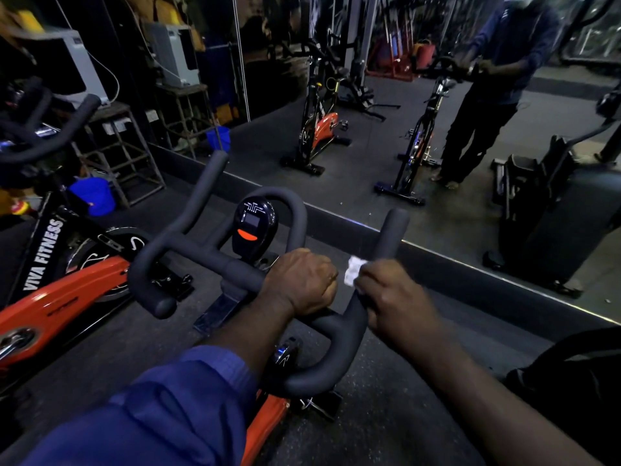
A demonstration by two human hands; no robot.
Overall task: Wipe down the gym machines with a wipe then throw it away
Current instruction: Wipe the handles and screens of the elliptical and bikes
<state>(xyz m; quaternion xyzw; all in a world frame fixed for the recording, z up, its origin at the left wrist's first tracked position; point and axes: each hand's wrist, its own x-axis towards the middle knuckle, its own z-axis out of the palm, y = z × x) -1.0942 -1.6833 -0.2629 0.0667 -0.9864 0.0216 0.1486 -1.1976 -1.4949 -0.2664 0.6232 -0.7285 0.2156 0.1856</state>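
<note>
Both grip the spin-bike handlebar [208, 255] — left hand [299, 280] bare, right hand [393, 297] clutching the wipe [354, 270] at its ten o'clock.

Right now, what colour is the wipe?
White. The wipe, pinched in the right hand against the handlebar, shows best in the head view.
</note>
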